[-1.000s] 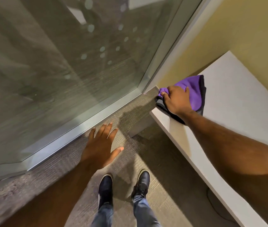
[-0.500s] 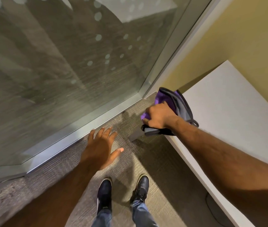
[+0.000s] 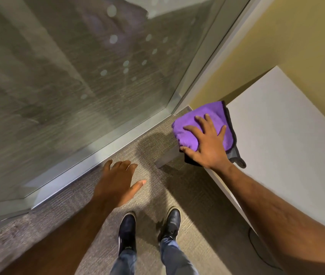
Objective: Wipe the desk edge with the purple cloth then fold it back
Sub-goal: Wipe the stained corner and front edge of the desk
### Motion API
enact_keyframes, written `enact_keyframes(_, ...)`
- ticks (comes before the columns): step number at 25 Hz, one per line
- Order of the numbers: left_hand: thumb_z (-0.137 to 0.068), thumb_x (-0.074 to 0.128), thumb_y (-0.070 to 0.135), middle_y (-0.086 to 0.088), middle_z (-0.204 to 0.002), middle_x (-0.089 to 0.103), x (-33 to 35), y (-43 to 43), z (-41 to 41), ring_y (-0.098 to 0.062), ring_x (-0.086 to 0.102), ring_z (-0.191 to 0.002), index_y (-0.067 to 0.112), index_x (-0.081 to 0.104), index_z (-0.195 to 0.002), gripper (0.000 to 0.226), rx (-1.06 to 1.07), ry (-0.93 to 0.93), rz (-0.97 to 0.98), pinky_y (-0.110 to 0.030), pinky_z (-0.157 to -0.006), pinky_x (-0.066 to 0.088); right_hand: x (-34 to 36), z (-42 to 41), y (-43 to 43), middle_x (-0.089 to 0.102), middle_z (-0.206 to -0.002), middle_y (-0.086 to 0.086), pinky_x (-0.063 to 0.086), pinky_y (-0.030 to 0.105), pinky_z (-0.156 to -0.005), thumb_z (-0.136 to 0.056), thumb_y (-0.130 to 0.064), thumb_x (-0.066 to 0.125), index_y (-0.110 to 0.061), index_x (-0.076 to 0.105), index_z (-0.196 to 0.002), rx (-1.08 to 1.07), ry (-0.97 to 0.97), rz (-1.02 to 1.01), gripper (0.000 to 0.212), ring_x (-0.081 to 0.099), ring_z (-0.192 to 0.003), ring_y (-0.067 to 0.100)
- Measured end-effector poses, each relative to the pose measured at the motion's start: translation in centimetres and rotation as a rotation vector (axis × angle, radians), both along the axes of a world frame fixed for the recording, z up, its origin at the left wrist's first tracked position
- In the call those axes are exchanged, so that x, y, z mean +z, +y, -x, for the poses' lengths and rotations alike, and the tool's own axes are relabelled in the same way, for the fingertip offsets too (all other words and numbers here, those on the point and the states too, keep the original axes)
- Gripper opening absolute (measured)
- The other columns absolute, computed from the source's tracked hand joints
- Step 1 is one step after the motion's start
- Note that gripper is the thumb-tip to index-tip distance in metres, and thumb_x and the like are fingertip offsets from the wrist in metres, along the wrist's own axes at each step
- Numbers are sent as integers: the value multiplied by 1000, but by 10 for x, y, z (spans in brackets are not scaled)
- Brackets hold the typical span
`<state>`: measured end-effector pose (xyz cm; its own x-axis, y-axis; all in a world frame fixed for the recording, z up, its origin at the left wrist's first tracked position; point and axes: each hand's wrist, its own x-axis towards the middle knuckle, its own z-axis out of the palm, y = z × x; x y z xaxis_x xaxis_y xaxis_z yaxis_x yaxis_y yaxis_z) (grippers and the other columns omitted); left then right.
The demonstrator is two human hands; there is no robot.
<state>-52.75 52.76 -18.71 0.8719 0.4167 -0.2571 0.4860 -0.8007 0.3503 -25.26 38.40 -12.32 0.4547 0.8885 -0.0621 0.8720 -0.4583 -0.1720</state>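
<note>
The purple cloth (image 3: 189,126), folded with a grey underside and dark trim, lies on the near left corner of the white desk (image 3: 288,135) and hangs a little over the edge. My right hand (image 3: 207,143) rests flat on it with fingers spread, pressing it down at the corner. My left hand (image 3: 118,181) hovers open over the carpet, holding nothing, well left of the desk.
A glass wall (image 3: 68,76) with a metal base rail (image 3: 90,155) runs along the left. A yellow wall (image 3: 276,36) backs the desk. My two dark shoes (image 3: 128,229) stand on grey carpet; a cable (image 3: 256,249) lies under the desk.
My right hand gripped the bunched cloth and drew it off the desk corner, then laid it back on the corner and now presses it flat with spread fingers. The left hand stayed nearly still.
</note>
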Motion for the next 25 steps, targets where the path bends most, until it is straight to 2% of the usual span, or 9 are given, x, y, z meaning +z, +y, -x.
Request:
enact_keyframes(2, -86, 32, 69, -1, -125, 63, 0, 1, -2, -19, 56, -117, 21, 50, -132, 70, -9, -12, 18, -47, -110, 31, 1, -1, 12, 37, -152, 5, 0, 82, -102, -70, -69, 55, -35, 51, -132, -75, -43, 99, 70, 12, -149, 34)
enact_keyframes(4, -85, 32, 69, 0, -121, 66, 0, -1, -3, -18, 59, -112, 20, 52, -130, 69, -13, -27, 12, -46, -106, 34, 3, 2, 21, 49, -138, 3, 8, 85, -100, -64, -65, 57, -30, 57, -125, -60, -74, 178, 70, 22, -144, 35)
enact_keyframes(6, -85, 32, 69, 0, -120, 66, 0, -4, -5, -18, 60, -111, 20, 53, -129, 69, -6, -35, 11, -45, -105, 35, 9, 3, 28, 57, -126, 1, 13, 85, -99, -65, -60, 60, -26, 61, -119, -8, -97, 248, 64, 33, -134, 33)
enact_keyframes(10, -84, 20, 72, -3, -125, 64, 5, -14, -8, -21, 59, -113, 19, 53, -128, 76, -44, -4, 24, -46, -102, 38, 14, 2, 36, 63, -111, 0, 11, 81, -104, -74, -47, 65, -23, 65, -115, 174, -79, 275, 47, 47, -119, 30)
enact_keyframes(13, -81, 11, 78, -5, -121, 66, 7, -29, -10, -24, 61, -109, 19, 56, -125, 87, -37, 11, 35, -44, -95, 45, 9, 5, 25, 65, -112, 0, 15, 80, -103, -75, -43, 68, -24, 68, -110, 374, -47, 191, 41, 50, -118, 30)
enact_keyframes(15, -76, 6, 83, -4, -118, 67, 9, -37, -15, -25, 63, -105, 19, 58, -123, 95, -36, 15, 25, -44, -92, 47, 1, 11, 7, 64, -118, -1, 14, 81, -103, -75, -40, 69, -24, 69, -109, 461, -41, 104, 37, 47, -127, 29)
enact_keyframes(19, -80, 19, 77, -6, -119, 67, 9, -50, -18, -26, 65, -104, 20, 61, -120, 82, -19, 21, -27, -43, -87, 49, -4, 16, -36, 59, -130, 0, 9, 78, -107, -76, -33, 71, -24, 69, -110, 473, 21, 7, 36, 31, -144, 25)
enact_keyframes(23, -82, 26, 75, -5, -118, 68, 15, -64, -11, -26, 64, -103, 20, 63, -117, 74, 18, 37, -55, -41, -85, 50, -3, 26, -92, 59, -130, 1, 13, 76, -109, -79, -30, 69, -23, 69, -109, 433, -6, 0, 30, 30, -145, 25)
enact_keyframes(25, -84, 31, 73, -5, -111, 70, 17, -75, -9, -25, 67, -97, 19, 66, -111, 70, 1, 2, -71, -39, -80, 52, -3, 31, -123, 58, -131, 1, 16, 75, -108, -82, -30, 67, -24, 69, -109, 415, -39, 34, 28, 28, -145, 25)
